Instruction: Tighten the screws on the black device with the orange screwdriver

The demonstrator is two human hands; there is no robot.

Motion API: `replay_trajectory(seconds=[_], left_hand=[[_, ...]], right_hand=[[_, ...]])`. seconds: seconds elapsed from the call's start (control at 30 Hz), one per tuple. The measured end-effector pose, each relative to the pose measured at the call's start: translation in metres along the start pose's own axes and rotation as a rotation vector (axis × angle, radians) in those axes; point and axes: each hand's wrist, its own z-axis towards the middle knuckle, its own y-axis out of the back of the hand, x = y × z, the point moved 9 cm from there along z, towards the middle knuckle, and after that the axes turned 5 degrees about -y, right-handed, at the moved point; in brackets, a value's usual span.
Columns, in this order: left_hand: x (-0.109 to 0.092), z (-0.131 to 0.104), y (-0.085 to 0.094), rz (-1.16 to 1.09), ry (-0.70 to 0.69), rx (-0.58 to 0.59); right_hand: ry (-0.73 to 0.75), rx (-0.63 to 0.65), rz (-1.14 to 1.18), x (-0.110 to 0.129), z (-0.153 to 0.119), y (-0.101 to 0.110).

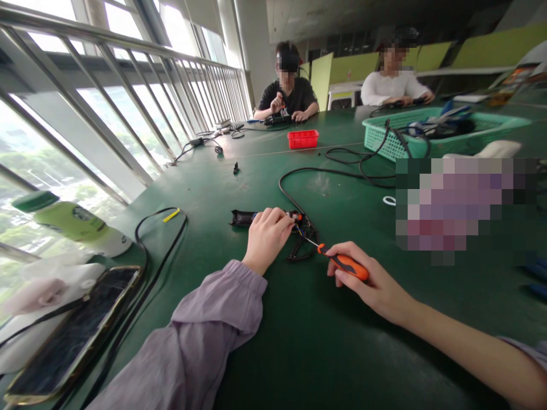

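Note:
My left hand [268,236] is closed over a black device housing [242,218] that lies on the green table, its inner parts exposed. Colored wires and an orange-red component [298,217] show beside my fingertips. In my right hand [370,282] is a screwdriver [348,266] with an orange and black handle. Its thin shaft points left and up, and the tip is among the wires near my left fingers; whether it touches a screw is too small to tell. A black cable [294,171] runs from the device toward the back right.
A green basket [448,148] with tools and a small red tray [303,140] stand farther back. At the left are a bottle [77,223], a phone [77,336] and a black strap [184,223]. Two people sit across the table. A white ring [389,200] lies at right.

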Motion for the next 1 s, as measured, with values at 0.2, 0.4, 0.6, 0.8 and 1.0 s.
replay_trajectory(seconds=[0.2, 0.4, 0.6, 0.8, 1.0], left_hand=[[0.0, -0.001, 0.001, 0.013, 0.006, 0.005], [0.0, -0.002, 0.001, 0.015, -0.002, 0.01], [-0.008, 0.0, 0.001, 0.1, -0.059, 0.029], [-0.025, 0.002, -0.001, 0.247, -0.129, 0.15], [-0.03, 0.0, 0.001, 0.261, -0.134, 0.134]], right_hand=[[0.01, 0.01, 0.006, 0.001, 0.001, -0.001], [0.021, 0.017, -0.002, 0.0, 0.001, -0.001], [0.016, 0.028, 0.006, -0.002, 0.001, -0.002], [0.018, 0.015, -0.005, 0.0, 0.002, -0.001], [0.079, -0.198, 0.089, 0.006, -0.004, 0.018]])
